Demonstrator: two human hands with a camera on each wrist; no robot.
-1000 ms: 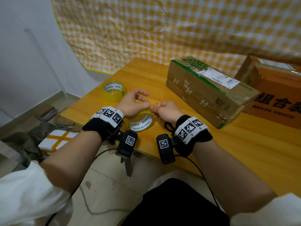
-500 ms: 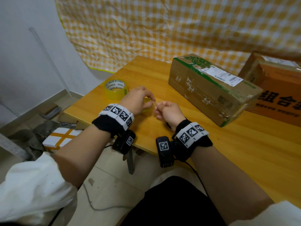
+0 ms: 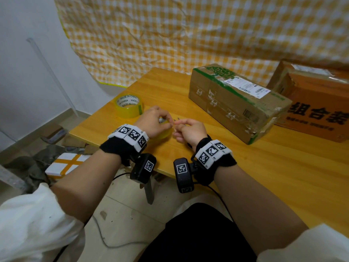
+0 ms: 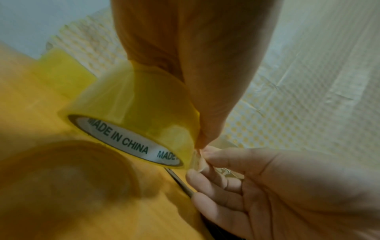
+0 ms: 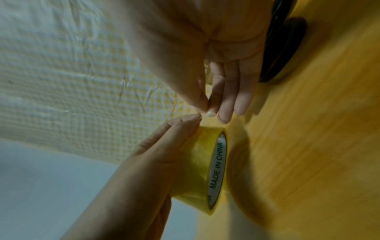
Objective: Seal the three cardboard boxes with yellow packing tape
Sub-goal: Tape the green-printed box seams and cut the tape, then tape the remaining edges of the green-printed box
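Currently your left hand (image 3: 154, 122) grips the yellow tape roll (image 4: 139, 123) just above the wooden table (image 3: 264, 176), near its front left edge. Your right hand (image 3: 190, 130) pinches the roll's loose tape end (image 4: 198, 160) between thumb and forefinger. A second tape roll (image 3: 129, 106) stands behind. The green-edged cardboard box (image 3: 236, 103) and orange printed box (image 3: 317, 110) lie well apart, rightward

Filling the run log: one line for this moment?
left hand grips tape roll | right hand pinches tape end | boxes unsealed
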